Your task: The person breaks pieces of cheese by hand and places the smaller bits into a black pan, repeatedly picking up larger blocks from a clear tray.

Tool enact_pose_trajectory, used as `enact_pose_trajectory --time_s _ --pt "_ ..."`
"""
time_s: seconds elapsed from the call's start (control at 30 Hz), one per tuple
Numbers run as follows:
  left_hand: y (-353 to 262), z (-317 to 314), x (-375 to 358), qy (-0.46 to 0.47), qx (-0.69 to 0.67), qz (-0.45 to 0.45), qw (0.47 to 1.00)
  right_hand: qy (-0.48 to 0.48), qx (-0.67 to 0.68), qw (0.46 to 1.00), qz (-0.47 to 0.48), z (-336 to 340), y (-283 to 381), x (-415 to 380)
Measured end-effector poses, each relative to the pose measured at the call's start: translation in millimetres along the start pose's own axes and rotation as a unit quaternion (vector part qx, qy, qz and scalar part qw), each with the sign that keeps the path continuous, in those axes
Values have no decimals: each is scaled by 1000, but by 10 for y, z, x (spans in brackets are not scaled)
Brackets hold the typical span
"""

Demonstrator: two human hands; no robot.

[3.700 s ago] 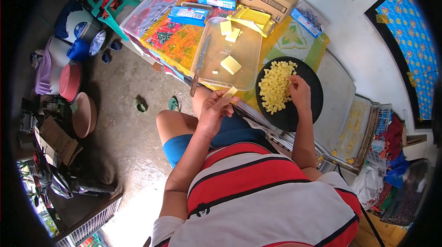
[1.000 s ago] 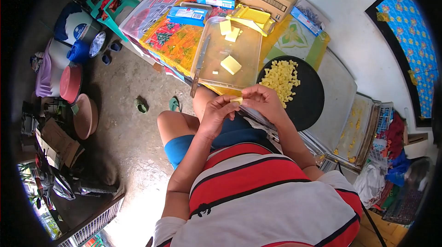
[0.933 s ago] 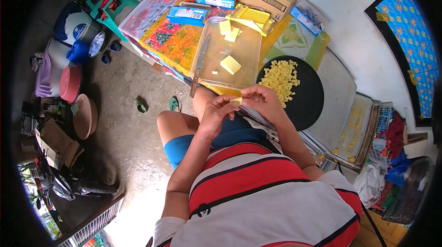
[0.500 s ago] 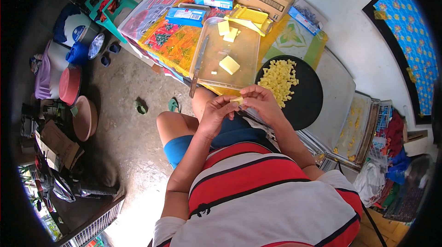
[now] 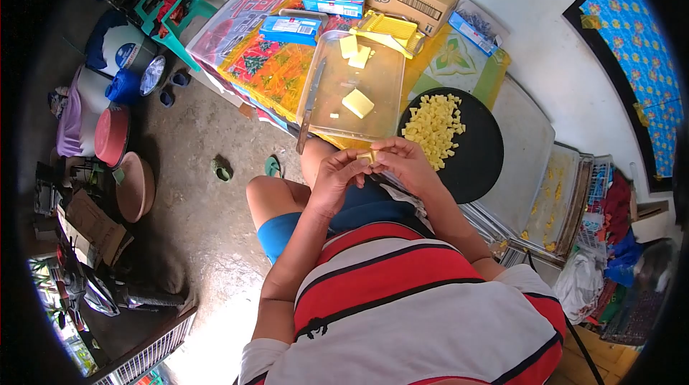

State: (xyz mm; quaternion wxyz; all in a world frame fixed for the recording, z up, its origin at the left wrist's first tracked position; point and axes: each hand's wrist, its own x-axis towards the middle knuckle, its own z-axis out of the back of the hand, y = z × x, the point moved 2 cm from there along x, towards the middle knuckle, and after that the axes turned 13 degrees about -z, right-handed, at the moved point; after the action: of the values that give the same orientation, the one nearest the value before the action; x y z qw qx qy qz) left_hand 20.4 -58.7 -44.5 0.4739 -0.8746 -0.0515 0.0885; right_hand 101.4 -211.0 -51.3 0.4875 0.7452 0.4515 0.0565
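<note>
A small yellow piece point(image 5: 366, 158) is being pinched between the fingertips of the left hand point(image 5: 336, 178) and right hand point(image 5: 405, 162); it's being held just beside the black plate point(image 5: 482, 162) of yellow cubes point(image 5: 433, 127).

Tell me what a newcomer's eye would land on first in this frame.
The heap of yellow cubes on the round black plate, right of centre. Just left of it, both hands, left hand and right hand, pinch one small yellow piece together above the lap. Behind them lies a clear tray with larger yellow blocks.
</note>
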Motion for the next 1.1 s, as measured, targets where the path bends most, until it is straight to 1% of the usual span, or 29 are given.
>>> enact_pose_trajectory --time_s 0.03,0.13,0.17,0.23,0.27,0.33,0.43,0.53,0.63,0.73,0.83,0.87,0.9,0.93,0.97,1.07,1.1 --pt "6 7 -2 -2 1 5 1000 -1 18 1000 -9 21 3 1" --pt "18 16 -8 -10 5 3 1000 -114 -89 989 42 224 189 -41" --pt "21 18 -8 -13 6 0 1000 -154 -102 978 93 368 207 -2" --pt "22 33 -6 -29 3 -4 1000 -250 -224 925 176 659 318 -34" --pt "24 42 -2 -37 1 -6 999 -307 -284 890 182 780 365 -59" --pt "37 80 13 -40 -1 -3 999 -416 -396 797 189 965 455 -129" --pt "38 74 25 -43 -4 0 999 -449 -433 756 198 1183 451 -173" --pt "31 55 33 -43 -4 2 999 -458 -451 753 142 1274 409 -181" --pt "52 83 35 -51 -6 3 999 -465 -469 742 115 1205 432 -224" --pt "53 93 43 -60 -8 3 998 -470 -537 674 193 1151 445 -217" --pt "63 94 54 -59 -4 5 998 -400 -423 785 211 882 435 -157" --pt "75 91 58 -57 -2 7 998 -327 -347 860 181 773 395 -116" --pt "92 82 62 -50 0 3 999 -248 -266 920 148 651 350 -86" --pt "111 71 67 -44 1 -1 999 -185 -226 951 102 512 324 -78" --pt "122 60 71 -37 3 -5 999 -119 -185 974 56 373 300 -78" --pt "117 34 65 -18 15 -6 1000 -34 -99 994 44 59 249 -75" --pt "113 34 56 -17 16 -5 1000 -22 -99 994 37 35 226 -51"
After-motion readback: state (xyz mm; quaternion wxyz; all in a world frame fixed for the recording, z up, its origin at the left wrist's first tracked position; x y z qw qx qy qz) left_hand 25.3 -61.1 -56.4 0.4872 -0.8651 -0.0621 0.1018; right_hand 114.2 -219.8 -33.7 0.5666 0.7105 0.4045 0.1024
